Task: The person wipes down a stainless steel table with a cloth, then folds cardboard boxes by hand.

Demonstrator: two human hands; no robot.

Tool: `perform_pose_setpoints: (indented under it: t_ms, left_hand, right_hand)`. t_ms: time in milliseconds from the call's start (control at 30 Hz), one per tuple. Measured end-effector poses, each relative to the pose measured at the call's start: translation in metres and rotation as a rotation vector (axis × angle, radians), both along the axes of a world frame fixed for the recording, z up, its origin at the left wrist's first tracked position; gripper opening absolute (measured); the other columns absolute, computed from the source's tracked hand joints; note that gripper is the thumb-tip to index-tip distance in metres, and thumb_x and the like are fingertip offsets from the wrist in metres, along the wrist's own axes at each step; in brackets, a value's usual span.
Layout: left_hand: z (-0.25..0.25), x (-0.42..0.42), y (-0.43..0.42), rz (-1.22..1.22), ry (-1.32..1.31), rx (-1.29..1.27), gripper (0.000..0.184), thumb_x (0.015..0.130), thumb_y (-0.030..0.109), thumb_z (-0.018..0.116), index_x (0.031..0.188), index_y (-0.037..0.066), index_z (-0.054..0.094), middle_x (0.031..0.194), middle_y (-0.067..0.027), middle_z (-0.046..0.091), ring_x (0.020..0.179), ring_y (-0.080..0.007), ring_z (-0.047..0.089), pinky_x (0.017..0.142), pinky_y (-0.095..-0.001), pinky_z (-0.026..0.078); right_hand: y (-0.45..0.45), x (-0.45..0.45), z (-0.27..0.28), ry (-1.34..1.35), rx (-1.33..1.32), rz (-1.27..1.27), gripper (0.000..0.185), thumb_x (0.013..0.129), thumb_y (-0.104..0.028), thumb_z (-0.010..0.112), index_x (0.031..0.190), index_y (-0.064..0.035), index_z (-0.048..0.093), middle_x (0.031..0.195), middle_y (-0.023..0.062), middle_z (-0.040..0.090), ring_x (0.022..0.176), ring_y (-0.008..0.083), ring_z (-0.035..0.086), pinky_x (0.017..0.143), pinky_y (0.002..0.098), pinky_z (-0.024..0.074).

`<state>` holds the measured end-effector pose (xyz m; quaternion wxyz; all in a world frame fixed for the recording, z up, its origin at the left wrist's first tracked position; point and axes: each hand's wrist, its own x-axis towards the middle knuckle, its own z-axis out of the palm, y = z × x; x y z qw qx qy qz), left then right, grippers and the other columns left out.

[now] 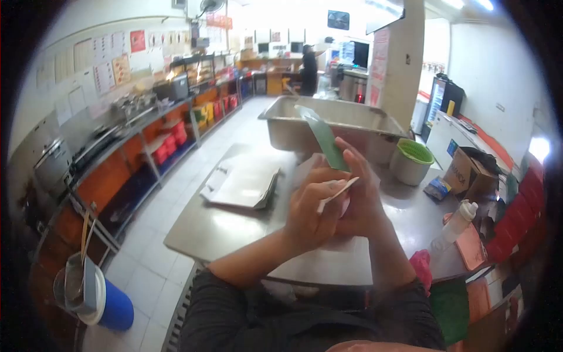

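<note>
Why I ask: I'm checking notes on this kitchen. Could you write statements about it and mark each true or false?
1. A lime-green slotted basket sits atop a pale round container. True.
2. The long green object with a pale tip lies on the shiny metal table. False: it is raised, at the left hand and right hand.
3. A blue cylindrical bucket stands left of the table. True.
4. Both hands are gloved. False: both are bare.

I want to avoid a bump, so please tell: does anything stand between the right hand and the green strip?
Nothing visible: the green strip runs down to the right hand. The white piece at the left hand sits lower. Exact contact is unclear.
</note>
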<state>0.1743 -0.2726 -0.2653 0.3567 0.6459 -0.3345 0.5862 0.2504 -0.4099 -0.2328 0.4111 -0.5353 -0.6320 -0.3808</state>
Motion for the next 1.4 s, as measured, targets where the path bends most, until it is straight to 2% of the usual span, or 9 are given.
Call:
perform_pose_setpoints:
  t_ms: [167, 200, 333, 467, 600, 800, 1067, 1267, 1400]
  left_hand:
    - [0.023, 0.001, -0.028, -1.048, 0.198, -0.566, 0.026, 0.108, 0.032, 0.057, 0.120, 0.011, 0.048, 0.138, -0.0191, 0.054, 0.126, -0.0444, 0.061, 0.112, -0.0588, 0.045]
    - [0.027, 0.003, -0.023, -1.073, 0.342, -0.644, 0.039, 0.109, 0.048, 0.050, 0.126, 0.013, 0.048, 0.140, -0.0164, 0.054, 0.124, -0.0455, 0.062, 0.107, -0.0602, 0.050]
    - [0.042, 0.017, 0.005, -1.402, 0.546, -0.729, 0.050, 0.109, 0.050, 0.047, 0.143, 0.014, 0.044, 0.136, -0.0100, 0.058, 0.119, -0.0373, 0.066, 0.096, -0.0558, 0.058]
    - [0.042, 0.019, 0.006, -0.921, 0.616, -0.666, 0.046, 0.110, 0.041, 0.049, 0.145, 0.012, 0.042, 0.127, -0.0069, 0.063, 0.118, -0.0228, 0.067, 0.094, -0.0474, 0.060]
    - [0.042, 0.026, 0.011, -1.026, 0.656, -0.630, 0.047, 0.111, 0.043, 0.047, 0.146, 0.012, 0.041, 0.127, -0.0069, 0.062, 0.119, -0.0232, 0.066, 0.095, -0.0473, 0.060]
    - [0.031, 0.044, 0.011, -0.988, 0.614, -0.588, 0.058, 0.108, 0.056, 0.044, 0.145, 0.011, 0.041, 0.127, -0.0072, 0.060, 0.116, -0.0217, 0.066, 0.091, -0.0433, 0.060]
    - [0.036, 0.042, 0.001, -0.508, 0.737, -0.504, 0.055, 0.108, 0.053, 0.049, 0.140, 0.009, 0.044, 0.121, -0.0061, 0.060, 0.106, -0.0144, 0.066, 0.086, -0.0356, 0.059]
    - [0.030, 0.046, -0.002, -0.830, 0.711, -0.571, 0.059, 0.104, 0.060, 0.054, 0.128, 0.007, 0.051, 0.098, -0.0020, 0.062, 0.086, -0.0086, 0.062, 0.070, -0.0241, 0.050]
    - [0.019, 0.048, 0.003, -0.768, 0.819, -0.579, 0.053, 0.105, 0.059, 0.052, 0.115, 0.007, 0.059, 0.088, 0.0017, 0.059, 0.075, -0.0050, 0.052, 0.062, -0.0229, 0.039]
  right_hand:
    - [-0.019, 0.014, -0.003, 0.140, 0.034, -0.092, 0.077, 0.087, 0.001, 0.058, 0.159, -0.0001, 0.032, 0.151, 0.0267, 0.053, 0.135, 0.0421, 0.057, 0.113, 0.0468, 0.0449]
    - [-0.019, 0.012, -0.004, 0.227, 0.125, -0.011, 0.071, 0.086, 0.009, 0.051, 0.156, 0.0021, 0.038, 0.147, 0.0263, 0.057, 0.132, 0.0412, 0.060, 0.111, 0.0461, 0.0485]
    - [-0.035, 0.024, 0.004, -0.054, 0.067, -0.101, 0.060, 0.085, 0.011, 0.054, 0.145, -0.0004, 0.055, 0.145, 0.0255, 0.059, 0.124, 0.0400, 0.066, 0.102, 0.0450, 0.0559]
    - [-0.036, 0.044, 0.007, -0.247, 0.048, -0.086, 0.043, 0.091, -0.003, 0.065, 0.134, -0.0044, 0.066, 0.140, 0.0250, 0.063, 0.115, 0.0387, 0.071, 0.096, 0.0451, 0.0598]
    - [-0.034, 0.046, -0.001, -0.119, 0.064, -0.028, 0.041, 0.098, -0.032, 0.070, 0.129, -0.0056, 0.069, 0.138, 0.0263, 0.063, 0.116, 0.0378, 0.071, 0.096, 0.0438, 0.0596]
    - [-0.031, 0.043, -0.001, 0.147, 0.016, 0.240, 0.059, 0.103, -0.054, 0.058, 0.128, -0.0011, 0.067, 0.143, 0.0276, 0.058, 0.126, 0.0347, 0.065, 0.100, 0.0427, 0.0565]
    - [-0.030, 0.027, -0.004, 0.636, -0.024, 0.460, 0.083, 0.090, -0.066, 0.070, 0.135, 0.0022, 0.057, 0.129, 0.0179, 0.063, 0.124, 0.0283, 0.064, 0.102, 0.0452, 0.0569]
    - [-0.036, 0.025, -0.003, 0.748, -0.051, 0.443, 0.089, 0.092, -0.066, 0.069, 0.146, 0.0026, 0.051, 0.108, 0.0097, 0.065, 0.113, 0.0224, 0.066, 0.093, 0.0362, 0.0569]
    - [-0.037, 0.019, 0.000, 0.783, -0.065, 0.391, 0.084, 0.097, -0.061, 0.065, 0.149, 0.0032, 0.051, 0.104, 0.0085, 0.064, 0.105, 0.0178, 0.065, 0.088, 0.0301, 0.0536]
